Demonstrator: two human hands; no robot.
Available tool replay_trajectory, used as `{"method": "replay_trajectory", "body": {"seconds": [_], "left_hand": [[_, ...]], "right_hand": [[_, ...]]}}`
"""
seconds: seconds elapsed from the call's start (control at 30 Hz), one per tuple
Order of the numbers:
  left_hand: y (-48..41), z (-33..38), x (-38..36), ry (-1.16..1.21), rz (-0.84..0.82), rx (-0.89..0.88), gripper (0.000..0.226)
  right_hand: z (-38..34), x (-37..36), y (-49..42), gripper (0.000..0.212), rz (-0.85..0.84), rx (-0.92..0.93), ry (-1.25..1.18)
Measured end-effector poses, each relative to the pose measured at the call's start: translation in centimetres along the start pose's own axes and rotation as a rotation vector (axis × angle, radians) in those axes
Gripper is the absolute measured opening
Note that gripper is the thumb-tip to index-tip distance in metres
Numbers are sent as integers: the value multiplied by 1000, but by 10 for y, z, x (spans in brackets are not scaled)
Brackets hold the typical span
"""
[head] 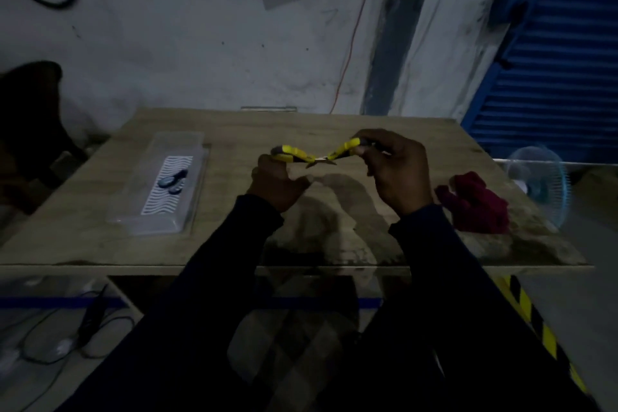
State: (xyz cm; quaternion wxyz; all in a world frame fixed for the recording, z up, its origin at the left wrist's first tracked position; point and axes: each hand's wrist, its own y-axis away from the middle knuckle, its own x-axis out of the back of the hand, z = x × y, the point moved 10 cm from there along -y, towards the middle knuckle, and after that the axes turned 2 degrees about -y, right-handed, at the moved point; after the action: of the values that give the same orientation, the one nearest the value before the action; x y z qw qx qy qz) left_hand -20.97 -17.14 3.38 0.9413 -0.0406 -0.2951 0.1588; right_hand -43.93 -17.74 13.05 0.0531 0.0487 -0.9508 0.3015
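- The person holds a pair of yellow-handled pliers (316, 157) in the air over the middle of the wooden table (234, 244), not touching the top.
- The two handles are splayed wide apart, one towards each hand, and the small metal head sits between the hands. The light is too dim to make out the head clearly.
- The left hand (277, 184) has its fingers curled round the end of the left handle.
- The right hand (398, 170) pinches the end of the right handle between bent fingertips and thumb.
- On the left part of the table lies a clear plastic tray (133, 211) with a white wavy-patterned insert (157, 204) in it.
- On that insert rest a dark, bluish rounded piece (172, 178) and a smaller round piece (175, 191) just beside it. I cannot tell what they are.
- A crumpled red cloth (475, 207) lies on the table's right side, near the right wrist.
- A pale blue fan (535, 187) stands beyond the right edge.
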Motion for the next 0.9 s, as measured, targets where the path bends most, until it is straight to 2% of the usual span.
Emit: {"method": "replay_trajectory", "body": {"seconds": [0.07,0.17,0.23,0.27,0.3,0.33,0.37,0.4,0.47,0.53,0.6,0.63,0.7,0.73,0.77,0.83,0.9], "left_hand": [[16,-2,1,444,-87,78,42],[43,-17,-10,1056,-188,266,37],[58,-32,-15,1306,-231,365,47],[64,-32,-18,1324,-244,384,56],[71,-32,-22,1267,-246,388,61],[75,-30,-23,1069,-203,335,59],[77,-27,-23,875,-134,275,50],[79,-24,-21,728,-58,217,42],[80,-39,-30,621,27,209,41],[74,-65,-44,658,26,206,45],[73,-69,-39,742,62,197,42],[77,-56,-24,732,114,201,41],[75,-50,-6,660,182,145,46],[74,-45,1,617,185,103,51],[74,-44,7,566,191,76,56],[73,-42,17,475,156,53,59],[69,-41,40,412,105,12,53]], "right_hand": [[-1,-6,15,26,1,57,30],[-5,-14,37,15,-20,213,239],[-8,-26,55,19,-48,336,422],[-1,-35,65,22,-75,334,456],[7,-46,75,28,-110,298,486],[18,-56,84,33,-157,208,452],[31,-68,94,35,-218,169,474],[36,-68,101,35,-193,172,470],[37,-73,108,30,-196,208,445],[38,-80,111,33,-270,173,330],[51,-81,110,48,-250,-34,104],[62,-79,110,53,-169,-174,-26],[82,-88,111,43,-38,-435,-305],[88,-96,109,33,-23,-543,-362],[90,-104,101,26,-46,-554,-264],[76,-125,75,24,-153,-386,44],[59,-157,58,22,-265,-231,288]]}}
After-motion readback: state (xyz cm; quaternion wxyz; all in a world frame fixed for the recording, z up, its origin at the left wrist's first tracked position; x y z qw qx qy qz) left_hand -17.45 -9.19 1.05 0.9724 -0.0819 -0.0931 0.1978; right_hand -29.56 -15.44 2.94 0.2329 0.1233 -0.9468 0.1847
